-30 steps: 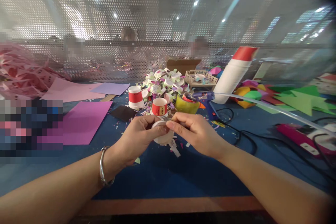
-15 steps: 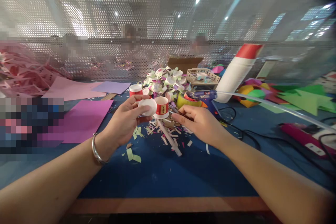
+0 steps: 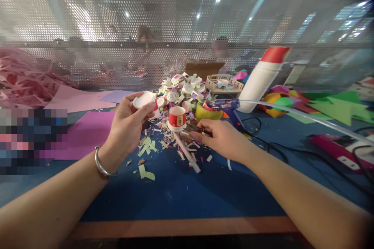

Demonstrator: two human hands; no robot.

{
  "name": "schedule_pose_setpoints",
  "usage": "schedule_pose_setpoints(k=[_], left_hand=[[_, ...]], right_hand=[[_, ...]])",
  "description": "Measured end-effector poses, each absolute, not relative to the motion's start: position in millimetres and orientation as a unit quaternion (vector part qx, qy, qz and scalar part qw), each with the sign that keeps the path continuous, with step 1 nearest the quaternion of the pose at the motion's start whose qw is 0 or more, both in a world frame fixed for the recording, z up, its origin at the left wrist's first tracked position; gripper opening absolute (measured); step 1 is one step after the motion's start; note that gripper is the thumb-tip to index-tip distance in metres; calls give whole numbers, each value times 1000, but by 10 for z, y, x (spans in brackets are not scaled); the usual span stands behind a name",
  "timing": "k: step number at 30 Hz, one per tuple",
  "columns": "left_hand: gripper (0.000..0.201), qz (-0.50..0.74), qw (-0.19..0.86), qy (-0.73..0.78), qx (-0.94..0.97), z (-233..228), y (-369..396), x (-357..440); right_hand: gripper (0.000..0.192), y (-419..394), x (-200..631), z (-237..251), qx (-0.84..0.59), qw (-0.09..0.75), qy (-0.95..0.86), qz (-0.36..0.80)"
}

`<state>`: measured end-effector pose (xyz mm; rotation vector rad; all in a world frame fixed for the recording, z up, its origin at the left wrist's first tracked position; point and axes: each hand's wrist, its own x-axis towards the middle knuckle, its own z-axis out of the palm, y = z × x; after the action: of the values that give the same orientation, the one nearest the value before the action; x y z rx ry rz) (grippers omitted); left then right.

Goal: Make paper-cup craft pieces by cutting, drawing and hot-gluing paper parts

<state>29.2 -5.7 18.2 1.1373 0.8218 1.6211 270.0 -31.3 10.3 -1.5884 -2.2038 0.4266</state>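
Bright overhead glare, blurred, warped edges

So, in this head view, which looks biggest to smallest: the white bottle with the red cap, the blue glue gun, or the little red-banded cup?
1. White bottle with red cap, clearly the largest.
2. Blue glue gun.
3. Red-banded cup, smallest.
The bottle stands farther from the camera than the other two and still looks biggest, so that ranking seems safe.

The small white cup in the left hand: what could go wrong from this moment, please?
1. The left hand holds the small white cup only by fingertips, tilted; it might slip into the paper scraps.
2. The right hand rests low beside the red-banded cup; a sideways move could knock it over.
3. The glue gun lies just behind that hand, cord alongside; the wrist could brush or snag them.
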Motion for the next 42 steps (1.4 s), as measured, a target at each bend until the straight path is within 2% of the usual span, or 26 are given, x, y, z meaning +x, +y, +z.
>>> schedule_pose_setpoints(k=[4, 6, 11, 13, 15, 21, 27, 32, 34, 36, 39, 42], left_hand=[[33, 575, 543, 340, 509, 110, -128, 339], [33, 522, 557, 349, 544, 66, -174, 365], [46, 460, 532, 368, 608, 21, -246, 408], [49, 453, 522, 369, 622, 16, -258, 417], [53, 443, 506, 372, 640, 10, -268, 420], [57, 404, 381, 414, 721, 25, -315, 394], [55, 399, 316, 408, 758, 30, -340, 379], [53, 399, 305, 410, 761, 24, -316, 369], [51, 388, 304, 411, 767, 30, -316, 367], [50, 374, 298, 407, 779, 34, -327, 372], [48, 360, 287, 384, 801, 29, -360, 398], [53, 357, 280, 352, 819, 16, -388, 433]], right_hand=[[38, -325, 2678, 102, -579, 123, -795, 132], [33, -331, 2671, 102, -583, 120, -793, 133], [37, -351, 2674, 124, -560, 246, -769, 186], [39, -357, 2677, 125, -552, 270, -764, 199], [37, -357, 2677, 115, -552, 252, -769, 200], [27, -348, 2659, 56, -568, 116, -801, 149], [23, -387, 2670, 70, -572, 87, -806, 122], [29, -426, 2667, 109, -598, 62, -799, 17], [30, -441, 2648, 132, -604, 85, -792, -16], [32, -460, 2624, 156, -593, 153, -791, 2], [38, -493, 2592, 171, -535, 262, -796, 109], [33, -514, 2575, 152, -486, 301, -800, 181]])
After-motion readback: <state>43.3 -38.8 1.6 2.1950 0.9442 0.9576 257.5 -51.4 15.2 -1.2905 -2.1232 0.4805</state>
